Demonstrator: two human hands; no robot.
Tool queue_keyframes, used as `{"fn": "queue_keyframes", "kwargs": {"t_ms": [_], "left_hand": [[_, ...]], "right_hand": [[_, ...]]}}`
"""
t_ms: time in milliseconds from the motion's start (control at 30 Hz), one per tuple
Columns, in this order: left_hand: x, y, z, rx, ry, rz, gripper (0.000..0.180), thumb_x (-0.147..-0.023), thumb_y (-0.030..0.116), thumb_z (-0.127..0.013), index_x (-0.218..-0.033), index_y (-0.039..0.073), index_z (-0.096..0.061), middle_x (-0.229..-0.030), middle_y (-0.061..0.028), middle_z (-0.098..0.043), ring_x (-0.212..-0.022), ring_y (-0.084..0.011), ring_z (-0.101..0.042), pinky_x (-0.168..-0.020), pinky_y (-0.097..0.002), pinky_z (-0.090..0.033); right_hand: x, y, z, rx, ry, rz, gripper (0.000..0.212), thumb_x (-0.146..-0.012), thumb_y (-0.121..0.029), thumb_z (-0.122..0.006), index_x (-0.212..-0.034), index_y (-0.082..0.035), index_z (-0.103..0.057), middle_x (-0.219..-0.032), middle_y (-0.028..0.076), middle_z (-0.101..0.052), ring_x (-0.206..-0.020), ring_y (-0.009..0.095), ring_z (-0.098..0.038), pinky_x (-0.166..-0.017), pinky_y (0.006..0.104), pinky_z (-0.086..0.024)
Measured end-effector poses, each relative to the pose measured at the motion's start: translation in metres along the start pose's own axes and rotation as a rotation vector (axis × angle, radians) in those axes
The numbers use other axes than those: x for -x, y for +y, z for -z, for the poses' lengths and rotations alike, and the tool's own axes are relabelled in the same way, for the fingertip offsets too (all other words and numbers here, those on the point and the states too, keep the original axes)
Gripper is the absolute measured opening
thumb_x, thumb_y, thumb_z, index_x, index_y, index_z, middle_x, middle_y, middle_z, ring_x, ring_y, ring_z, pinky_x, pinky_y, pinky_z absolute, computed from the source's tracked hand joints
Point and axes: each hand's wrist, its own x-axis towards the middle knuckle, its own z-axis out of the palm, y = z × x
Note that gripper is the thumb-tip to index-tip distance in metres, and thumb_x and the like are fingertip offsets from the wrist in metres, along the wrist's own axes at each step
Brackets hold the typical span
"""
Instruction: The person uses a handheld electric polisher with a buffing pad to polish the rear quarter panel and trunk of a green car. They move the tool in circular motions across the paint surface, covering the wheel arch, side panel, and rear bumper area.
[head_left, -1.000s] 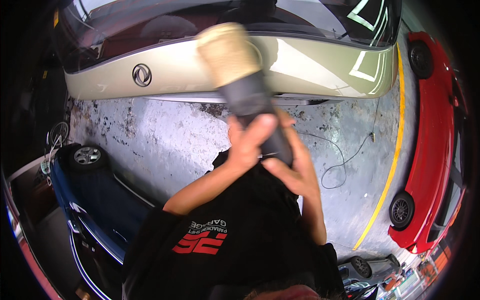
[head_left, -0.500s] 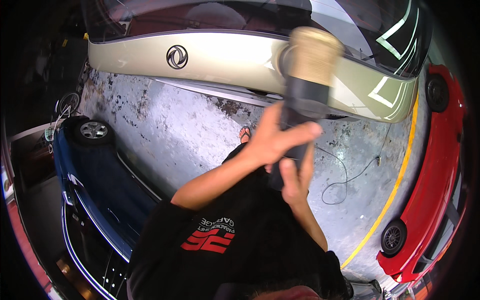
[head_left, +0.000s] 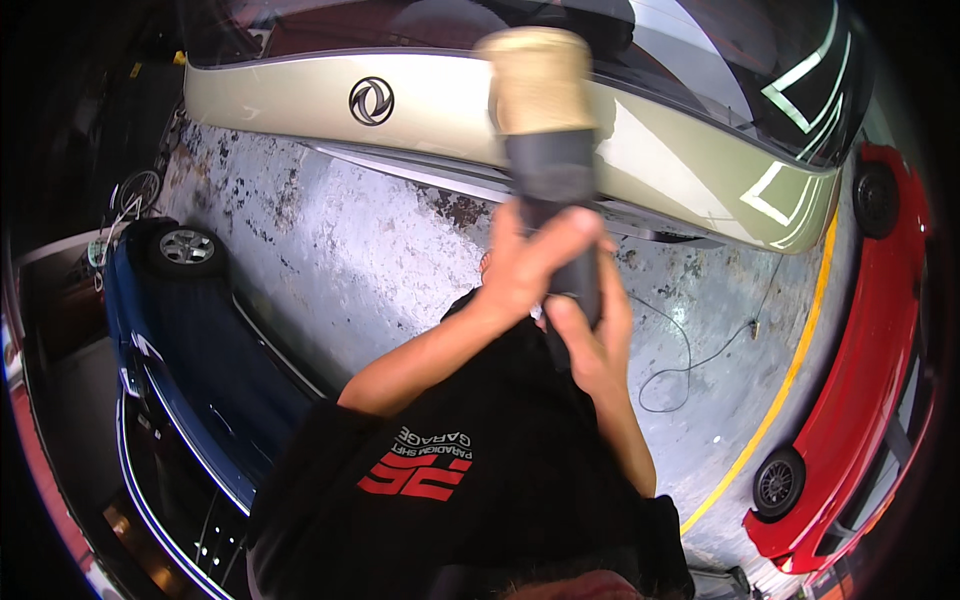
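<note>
Both hands grip a power polisher [head_left: 552, 165] with a dark body and a tan-coloured head, slightly smeared by motion. My left hand [head_left: 530, 255] is closed around the body, thumb across its top. Lower down, my right hand [head_left: 597, 340] wraps the rear handle. The polisher's head is over the pale gold body panel [head_left: 440, 105] of a car, to the right of a round dark emblem [head_left: 372, 101]. The head hides the pad, so I cannot tell whether it touches the paint.
A dark blue car [head_left: 200, 330] stands at the left, a red car [head_left: 850, 370] at the right beyond a yellow floor line [head_left: 795, 375]. A thin cable [head_left: 688, 360] loops over the worn grey floor [head_left: 320, 230] right of me. A bicycle [head_left: 135, 195] is at the far left.
The polisher and both hands have swung left along the gold panel, toward the emblem. The view has shifted slightly. Both hands keep their grip.
</note>
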Motion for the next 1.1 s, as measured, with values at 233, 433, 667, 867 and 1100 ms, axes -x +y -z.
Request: {"fn": "queue_keyframes", "kwargs": {"t_ms": [233, 433, 667, 867, 1100], "left_hand": [[-0.004, 0.001, -0.028, -0.092, -0.222, 0.151, 0.053, -0.091, 0.037, -0.092, -0.121, -0.001, -0.072, -0.106, -0.0075, -0.075, -0.097, -0.0150, -0.069, -0.085, -0.0337, -0.057], [-0.001, 0.019, 0.066, 0.004, -0.035, -0.105, 0.053, -0.101, 0.044, -0.074, -0.122, -0.004, -0.068, -0.090, -0.0150, -0.077, -0.083, -0.0252, -0.077, -0.078, -0.0408, -0.064], [-0.002, 0.021, 0.060, 0.092, 0.001, -0.108, 0.052, -0.102, 0.044, -0.076, -0.120, -0.003, -0.067, -0.091, -0.0155, -0.075, -0.083, -0.0261, -0.076, -0.081, -0.0427, -0.063], [-0.015, 0.012, -0.008, -0.043, -0.317, 0.165, 0.055, -0.091, 0.041, -0.092, -0.121, -0.001, -0.072, -0.106, -0.0079, -0.075, -0.097, -0.0158, -0.068, -0.088, -0.0341, -0.055], [-0.008, 0.042, 0.051, -0.124, -0.224, 0.148, 0.045, -0.095, 0.040, -0.087, -0.113, 0.001, -0.074, -0.096, -0.0067, -0.076, -0.080, -0.0154, -0.071, -0.072, -0.0321, -0.059]], "right_hand": [[0.033, 0.017, -0.001, -0.206, 0.151, 0.089, 0.072, -0.110, -0.040, -0.068, -0.157, 0.005, -0.039, -0.108, 0.014, -0.068, -0.083, 0.017, -0.070, -0.073, 0.0314, -0.058], [-0.014, 0.015, -0.064, 0.108, -0.024, 0.079, 0.083, -0.103, -0.033, -0.080, -0.163, 0.008, -0.040, -0.117, 0.025, -0.078, -0.106, 0.031, -0.080, -0.090, 0.0400, -0.061], [-0.019, 0.008, -0.066, 0.071, 0.025, 0.089, 0.079, -0.100, -0.036, -0.085, -0.157, 0.008, -0.052, -0.122, 0.019, -0.078, -0.107, 0.026, -0.078, -0.095, 0.0368, -0.059], [0.026, 0.006, -0.046, -0.204, 0.353, 0.036, 0.071, -0.107, -0.042, -0.071, -0.154, 0.004, -0.045, -0.096, 0.012, -0.070, -0.078, 0.018, -0.070, -0.072, 0.0324, -0.059], [0.005, 0.010, -0.085, -0.183, 0.183, 0.025, 0.078, -0.106, -0.027, -0.075, -0.167, 0.004, -0.036, -0.110, 0.012, -0.070, -0.085, 0.016, -0.071, -0.077, 0.0315, -0.060]]}}
